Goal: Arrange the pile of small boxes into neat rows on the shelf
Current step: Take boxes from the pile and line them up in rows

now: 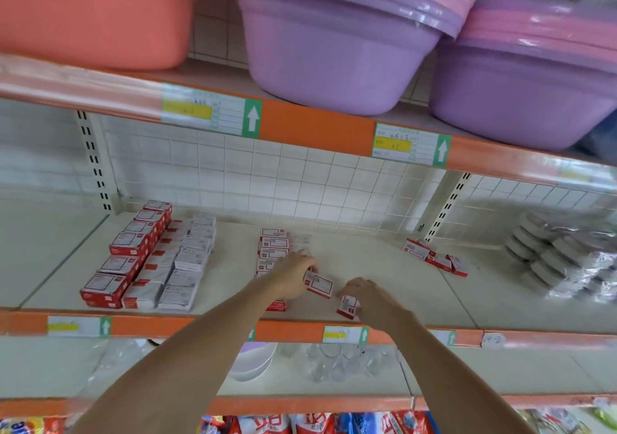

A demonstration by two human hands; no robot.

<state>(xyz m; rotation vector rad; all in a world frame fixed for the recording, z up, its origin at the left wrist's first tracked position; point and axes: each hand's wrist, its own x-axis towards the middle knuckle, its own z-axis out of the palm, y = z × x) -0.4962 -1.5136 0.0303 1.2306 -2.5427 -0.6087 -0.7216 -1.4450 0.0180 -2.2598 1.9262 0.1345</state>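
Small red-and-white boxes lie on the cream shelf (384, 260). A row of them (273, 246) runs from the back towards the front at the shelf's middle. My left hand (293, 275) grips one small box (319, 285) at the right side of that row. My right hand (370, 296) holds another small box (348, 306) near the shelf's front edge. A loose pile of boxes (434, 258) lies further right, apart from both hands. Neat rows of larger red boxes (130, 250) and white boxes (183, 266) stand on the left.
Wrapped grey round items (547, 253) are stacked at the far right. Purple basins (340, 49) and an orange tub (93, 16) sit on the shelf above. Glass cups (337, 360) and white bowls (250, 363) stand on the shelf below. The orange price rail (207, 326) marks the front edge.
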